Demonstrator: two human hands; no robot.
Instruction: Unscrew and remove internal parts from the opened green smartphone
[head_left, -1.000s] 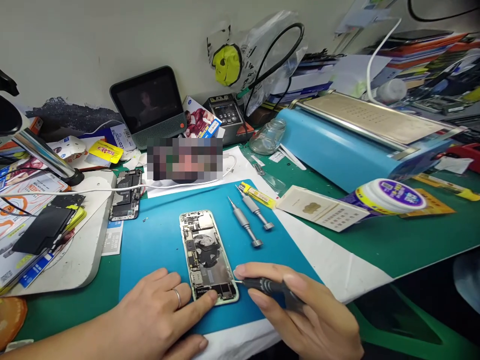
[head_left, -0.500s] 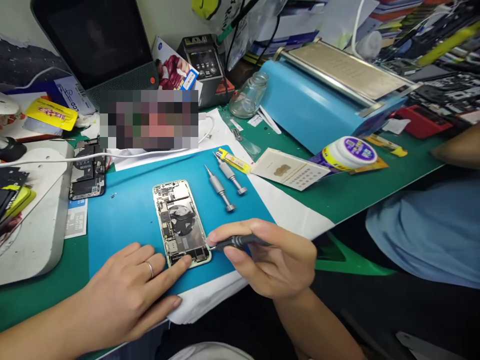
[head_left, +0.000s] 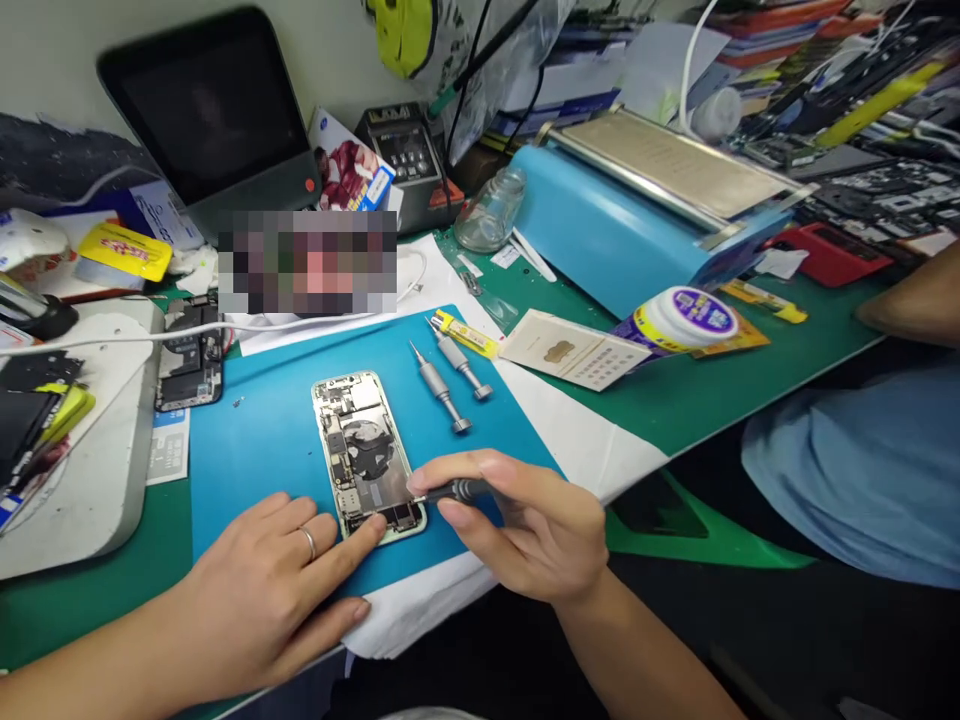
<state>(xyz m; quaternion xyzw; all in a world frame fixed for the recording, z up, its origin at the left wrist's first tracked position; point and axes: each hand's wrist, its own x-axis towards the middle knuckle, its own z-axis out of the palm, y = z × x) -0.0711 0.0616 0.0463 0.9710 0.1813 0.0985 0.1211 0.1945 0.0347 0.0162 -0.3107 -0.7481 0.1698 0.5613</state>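
An opened smartphone (head_left: 369,448), its inner boards and battery bay bare, lies on the blue mat (head_left: 255,470). The index finger of my left hand (head_left: 274,580) rests on the phone's lower end, while the other fingers lie loosely spread over the mat. In my right hand (head_left: 536,520), pinched between thumb and fingers, is a slim black-handled tool (head_left: 466,490) with a thin metal tip. That tip reaches the phone's lower right edge; its exact shape is too small to make out. Beyond the phone lie two grey screwdrivers (head_left: 441,390) (head_left: 463,365).
Another opened phone (head_left: 189,355) lies left of the mat, beside a white block (head_left: 124,440). A white cable (head_left: 300,325) crosses behind. To the right stand a folded card (head_left: 570,350), a white-lidded tub (head_left: 686,318) and a blue machine (head_left: 600,230). A person in blue (head_left: 862,470) is at far right.
The view has shifted slightly. The tool's tip has moved inward onto the phone's lower right edge, and my right hand has shifted left with it. My left index finger stays on the phone.
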